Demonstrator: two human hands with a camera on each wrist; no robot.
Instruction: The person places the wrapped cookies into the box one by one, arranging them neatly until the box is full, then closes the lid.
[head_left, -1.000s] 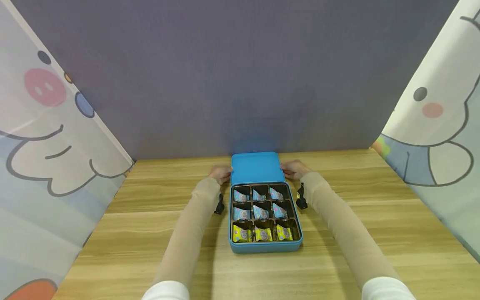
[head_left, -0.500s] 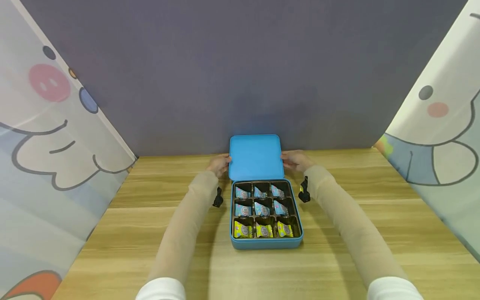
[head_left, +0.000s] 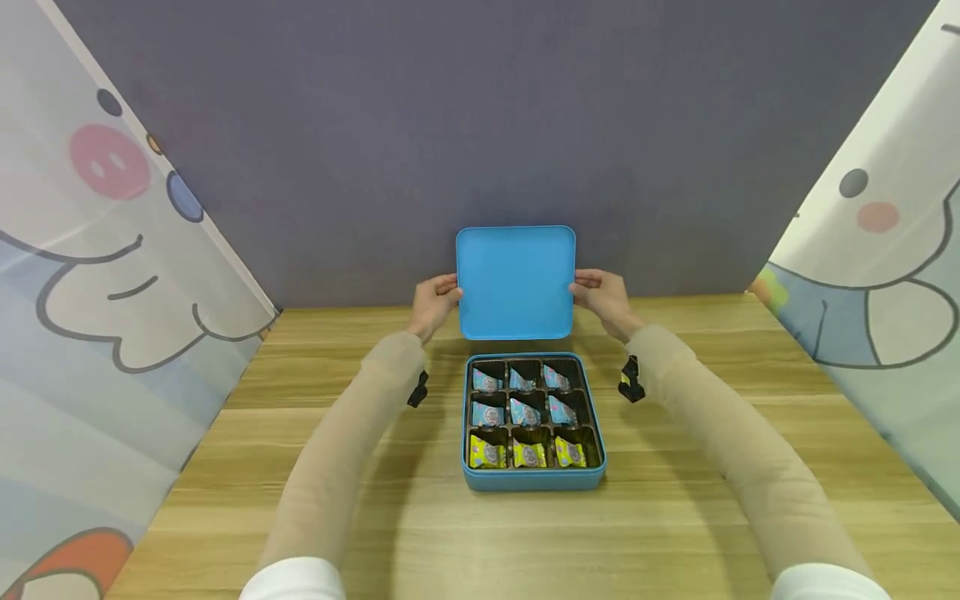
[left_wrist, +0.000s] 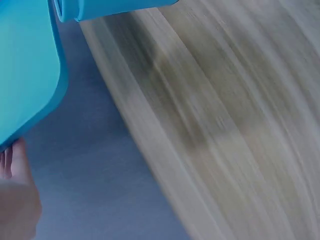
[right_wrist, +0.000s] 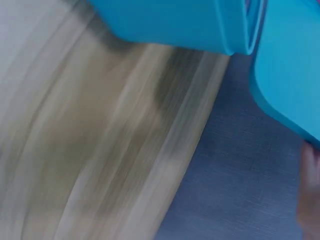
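Observation:
A blue lid (head_left: pixel 516 283) is held up behind the open blue box (head_left: pixel 534 481), its inner side facing me. At the lid's left edge my left hand (head_left: pixel 433 305) pinches it between thumb and fingers. My right hand (head_left: pixel 606 298) grips the right edge the same way. Both wrist views catch a corner of the lid, with only part of each hand showing. Inside the box, a dark divided tray (head_left: pixel 507 400) holds several wrapped sweets: blue-wrapped ones (head_left: pixel 525 412) in the back and middle rows, yellow-wrapped ones (head_left: pixel 529 455) in the front row.
The box stands on a wood-grain table (head_left: pixel 510 550). A grey panel (head_left: pixel 495 125) rises at the table's back edge, close behind the lid. Cartoon-printed curtains flank both sides, the left curtain (head_left: pixel 90 275) and the right curtain (head_left: pixel 892 283).
Both hands have raised the lid from just behind the box and tilted it more upright. A gap now shows between lid and box. The box stays in place.

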